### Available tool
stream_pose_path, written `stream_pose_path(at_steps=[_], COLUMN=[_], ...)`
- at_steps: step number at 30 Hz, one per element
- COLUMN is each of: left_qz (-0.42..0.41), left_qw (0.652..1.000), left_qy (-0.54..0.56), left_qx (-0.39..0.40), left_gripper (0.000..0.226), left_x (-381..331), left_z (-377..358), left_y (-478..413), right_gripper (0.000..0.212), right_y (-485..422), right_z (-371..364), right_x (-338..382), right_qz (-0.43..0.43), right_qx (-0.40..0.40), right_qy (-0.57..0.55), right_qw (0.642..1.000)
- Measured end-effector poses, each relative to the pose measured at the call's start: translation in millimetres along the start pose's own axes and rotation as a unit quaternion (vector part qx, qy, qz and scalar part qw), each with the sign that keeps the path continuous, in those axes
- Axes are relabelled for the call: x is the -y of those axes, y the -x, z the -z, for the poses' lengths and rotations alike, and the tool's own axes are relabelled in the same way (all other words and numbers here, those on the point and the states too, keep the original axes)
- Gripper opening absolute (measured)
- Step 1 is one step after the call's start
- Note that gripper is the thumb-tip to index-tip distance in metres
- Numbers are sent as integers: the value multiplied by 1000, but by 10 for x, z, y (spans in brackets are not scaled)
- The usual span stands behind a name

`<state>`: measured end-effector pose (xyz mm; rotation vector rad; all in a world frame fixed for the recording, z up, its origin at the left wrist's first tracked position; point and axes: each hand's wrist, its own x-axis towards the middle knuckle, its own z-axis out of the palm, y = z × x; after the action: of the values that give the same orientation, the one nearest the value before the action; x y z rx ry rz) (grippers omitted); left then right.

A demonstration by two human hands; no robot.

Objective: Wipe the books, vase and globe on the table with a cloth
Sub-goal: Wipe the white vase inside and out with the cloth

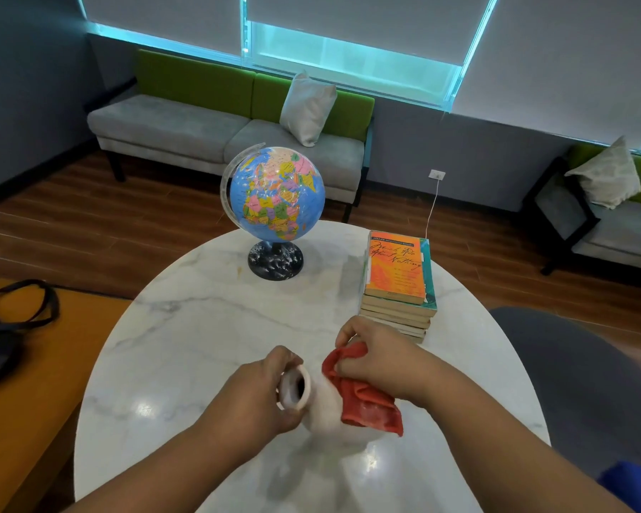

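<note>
**Position.** Read the round white marble table [200, 327] as a clock face, with 6 o'clock nearest you. The white, round-bodied ceramic vase [324, 411] is at 6 o'clock, near the edge. Its mouth leans toward 9 o'clock. Whether its base touches the marble cannot be told. The blue political globe on a speckled black stand [274, 194] stands at 12 o'clock. The stack of paperback books with an orange cover on top [396, 275] sits at 2 o'clock. Both are well apart from the vase.

**Hands.** Your left hand [260, 398] is curled round the vase neck, just below the rim. Your right hand [378, 357] pinches the bunched red cloth [367, 401] between thumb and fingers and presses it on the vase body's 3 o'clock side.

**Handling, vase.** Treat it as rigid, brittle and probably light. The glaze looks smooth, so expect it to be slippery, and marble will not forgive a knock. Take hold at the neck, where the narrowing gives the fingers a stop. Do not lever on the thin rim. Wipe with moderate pressure directed against the holding hand.

**Handling, cloth.** It is soft and limp. Bunch it into a pad so that no loose corner drags.

**Handling, globe.** It is likely hollow and free to spin, so steady it by the stand or the clear arc.

**Handling, books.** The covers flex, so press down flat on the stack.
</note>
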<state>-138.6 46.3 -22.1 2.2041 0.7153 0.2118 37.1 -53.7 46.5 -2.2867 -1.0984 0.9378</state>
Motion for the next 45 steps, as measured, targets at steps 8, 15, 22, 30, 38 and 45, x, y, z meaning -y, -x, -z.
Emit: stream_pose_path(at_steps=[8, 15, 22, 30, 38, 45], left_qz=[1, 99, 237, 345, 431, 471], left_qw=[1000, 986, 930, 806, 712, 638], left_qy=[18, 117, 269, 477, 553, 608], left_qx=[-6, -66, -81, -68, -48, -24], left_gripper=[46, 35, 24, 26, 30, 18], left_x=[6, -1, 21, 73, 59, 66], left_z=[-22, -33, -38, -119, -70, -103], left_y=[-26, -21, 37, 4, -54, -23], right_gripper=[29, 46, 45, 54, 49, 64], right_y=[-11, 235, 155, 20, 184, 3], right_z=[-214, -571, -500, -693, -955, -803], right_x=[24, 38, -236, -62, -271, -646], right_qz=[22, 100, 42, 100, 213, 46], right_qx=[-144, -69, -146, -174, -73, -241], right_qy=[39, 64, -13, 1, 75, -129], right_qw=[989, 990, 988, 980, 971, 961])
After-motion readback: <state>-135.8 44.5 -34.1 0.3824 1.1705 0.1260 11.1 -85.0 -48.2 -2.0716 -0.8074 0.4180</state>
